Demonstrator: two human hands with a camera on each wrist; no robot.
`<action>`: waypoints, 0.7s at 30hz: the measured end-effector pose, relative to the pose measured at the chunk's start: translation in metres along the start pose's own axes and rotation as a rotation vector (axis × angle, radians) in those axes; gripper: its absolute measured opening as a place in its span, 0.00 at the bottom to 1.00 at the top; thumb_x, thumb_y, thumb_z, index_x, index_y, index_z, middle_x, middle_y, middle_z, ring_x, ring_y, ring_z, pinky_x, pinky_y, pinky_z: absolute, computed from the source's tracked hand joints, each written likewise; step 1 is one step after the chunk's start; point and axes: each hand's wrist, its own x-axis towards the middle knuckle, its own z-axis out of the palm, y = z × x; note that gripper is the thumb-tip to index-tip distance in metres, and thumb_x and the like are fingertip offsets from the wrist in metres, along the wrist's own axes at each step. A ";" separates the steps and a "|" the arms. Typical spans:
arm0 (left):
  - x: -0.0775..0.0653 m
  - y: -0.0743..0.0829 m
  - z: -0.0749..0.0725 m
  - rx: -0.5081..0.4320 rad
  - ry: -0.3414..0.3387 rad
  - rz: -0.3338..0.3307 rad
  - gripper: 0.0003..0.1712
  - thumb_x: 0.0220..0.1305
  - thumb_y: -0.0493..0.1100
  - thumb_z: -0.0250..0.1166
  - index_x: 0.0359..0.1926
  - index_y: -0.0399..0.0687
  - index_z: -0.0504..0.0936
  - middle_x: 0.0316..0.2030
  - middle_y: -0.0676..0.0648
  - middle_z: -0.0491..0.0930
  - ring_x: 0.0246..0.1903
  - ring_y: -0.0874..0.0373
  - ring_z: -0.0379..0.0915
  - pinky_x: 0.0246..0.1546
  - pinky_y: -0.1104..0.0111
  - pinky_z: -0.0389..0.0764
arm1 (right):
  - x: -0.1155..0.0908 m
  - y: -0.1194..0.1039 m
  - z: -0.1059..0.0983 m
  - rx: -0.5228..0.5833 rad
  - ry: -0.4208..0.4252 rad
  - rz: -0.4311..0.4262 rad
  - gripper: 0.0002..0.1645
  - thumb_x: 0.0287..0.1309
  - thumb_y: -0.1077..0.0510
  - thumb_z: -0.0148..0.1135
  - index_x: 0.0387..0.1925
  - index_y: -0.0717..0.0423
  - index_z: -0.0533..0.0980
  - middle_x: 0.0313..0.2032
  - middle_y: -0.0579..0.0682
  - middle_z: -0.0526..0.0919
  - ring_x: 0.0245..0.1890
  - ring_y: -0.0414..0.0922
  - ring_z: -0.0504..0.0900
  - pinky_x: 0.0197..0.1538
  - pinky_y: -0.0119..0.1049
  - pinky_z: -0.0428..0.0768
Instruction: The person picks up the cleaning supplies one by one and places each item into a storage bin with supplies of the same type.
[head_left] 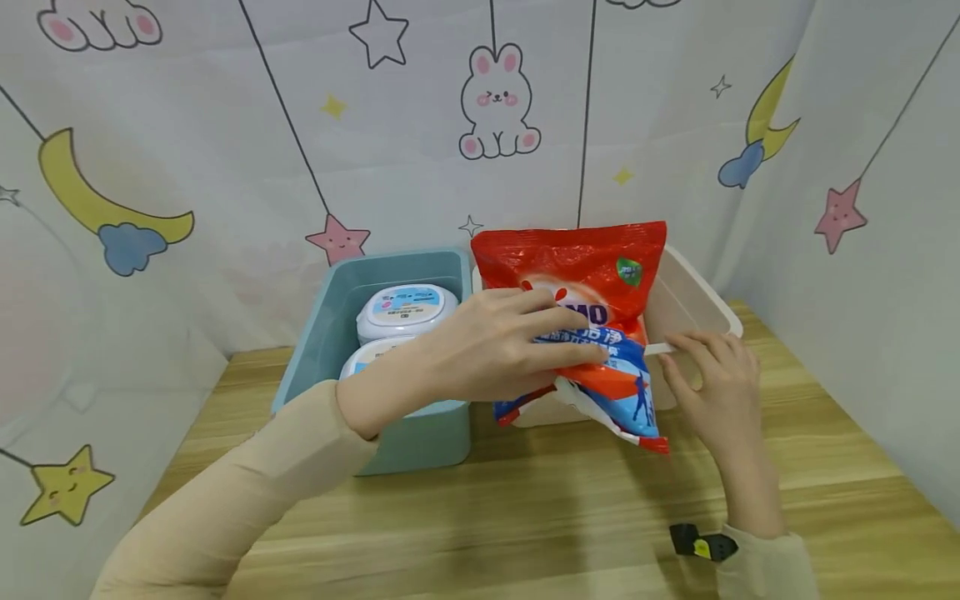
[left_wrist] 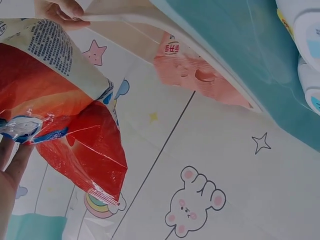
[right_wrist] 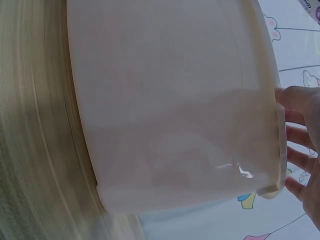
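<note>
My left hand (head_left: pixel 510 342) grips a red and blue bag of laundry detergent (head_left: pixel 570 258), its fingers spread across the printed front; where the thumb lies is hidden. The bag is held tilted over the front of an off-white bin (head_left: pixel 693 304) and covers much of it. On the bin's front rim, my right hand (head_left: pixel 716 383) holds on near the right corner. In the right wrist view, the thumb and fingers of that hand (right_wrist: pixel 302 135) lie on either side of the rim. A pink packet (left_wrist: pixel 192 75) shows inside the bin in the left wrist view.
Left of the off-white bin stands a teal bin (head_left: pixel 427 433) holding white lidded tubs (head_left: pixel 408 304). Both stand on a wood-grain table (head_left: pixel 525 525), close to a cartoon-printed curtain (head_left: pixel 412 133). A black strap with a yellow patch (head_left: pixel 701 544) is by the right sleeve.
</note>
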 end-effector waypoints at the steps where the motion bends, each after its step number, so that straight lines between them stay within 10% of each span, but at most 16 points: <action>1: 0.000 -0.002 0.001 0.000 -0.002 -0.002 0.19 0.61 0.55 0.65 0.54 0.62 0.81 0.49 0.51 0.84 0.51 0.54 0.79 0.49 0.65 0.82 | 0.000 0.000 0.000 0.000 0.002 -0.002 0.18 0.49 0.64 0.70 0.45 0.61 0.81 0.44 0.60 0.82 0.48 0.59 0.72 0.52 0.57 0.65; 21: 0.004 -0.039 0.028 -0.027 -0.014 0.009 0.17 0.62 0.51 0.65 0.52 0.60 0.82 0.49 0.49 0.83 0.47 0.50 0.79 0.42 0.64 0.84 | 0.001 0.003 0.002 0.013 0.037 -0.026 0.16 0.48 0.64 0.70 0.42 0.61 0.82 0.42 0.59 0.83 0.46 0.60 0.73 0.48 0.55 0.64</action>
